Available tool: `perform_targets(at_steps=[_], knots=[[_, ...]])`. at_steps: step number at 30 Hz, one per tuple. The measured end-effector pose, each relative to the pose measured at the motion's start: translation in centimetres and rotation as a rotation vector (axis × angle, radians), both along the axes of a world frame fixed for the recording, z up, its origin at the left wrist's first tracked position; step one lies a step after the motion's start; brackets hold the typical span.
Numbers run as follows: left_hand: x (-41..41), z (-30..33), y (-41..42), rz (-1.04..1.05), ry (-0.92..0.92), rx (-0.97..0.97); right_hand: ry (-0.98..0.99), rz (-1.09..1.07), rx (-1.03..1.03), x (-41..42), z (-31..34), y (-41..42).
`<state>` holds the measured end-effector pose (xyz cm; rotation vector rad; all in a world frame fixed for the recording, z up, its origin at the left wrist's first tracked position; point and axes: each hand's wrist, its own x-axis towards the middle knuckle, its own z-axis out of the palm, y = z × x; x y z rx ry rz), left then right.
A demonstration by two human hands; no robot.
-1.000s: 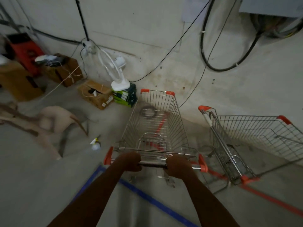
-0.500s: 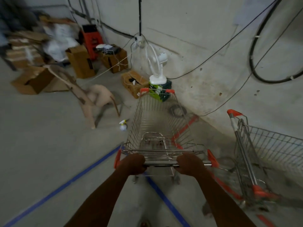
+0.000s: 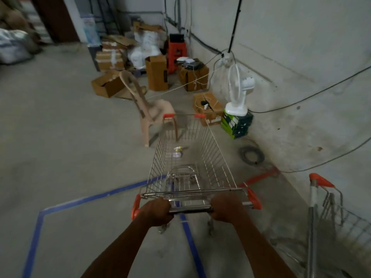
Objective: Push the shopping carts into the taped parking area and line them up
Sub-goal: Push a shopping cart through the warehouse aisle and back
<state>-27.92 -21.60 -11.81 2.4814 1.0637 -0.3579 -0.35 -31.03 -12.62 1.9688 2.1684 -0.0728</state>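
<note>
Two hands grip the handle of a shopping cart (image 3: pixel 188 167) on a concrete floor (image 3: pixel 60 157): the left hand (image 3: pixel 155 212) and the right hand (image 3: pixel 225 206), fingers curled round the bar. Blue tape (image 3: pixel 80 200) marks the floor at left and passes beneath the cart; red tape (image 3: pixel 259 177) runs toward the wall. A second cart (image 3: pixel 329 223) stands at the right edge, beside the first. Beyond are a chair (image 3: pixel 148 111), cardboard boxes (image 3: pixel 156 72) and a white fan (image 3: pixel 239 91).
</note>
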Motion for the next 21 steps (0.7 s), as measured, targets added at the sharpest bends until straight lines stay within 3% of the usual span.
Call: perform_targets(at_steps=[8, 14, 21], knots=[[2.3, 0.5, 0.0, 0.279, 0.017, -0.057, 0.109, 0.120, -0.158, 3.5, 0.4, 6.7], [2.1, 0.5, 2.9, 0.424, 0.021, -0.079, 0.065, 0.320, -0.086, 4.0, -0.3, 13.5], [2.1, -0.3, 10.3, 0.525, -0.008, -0.048, 0.046, 0.397, -0.096, 3.2, -0.1, 24.2]])
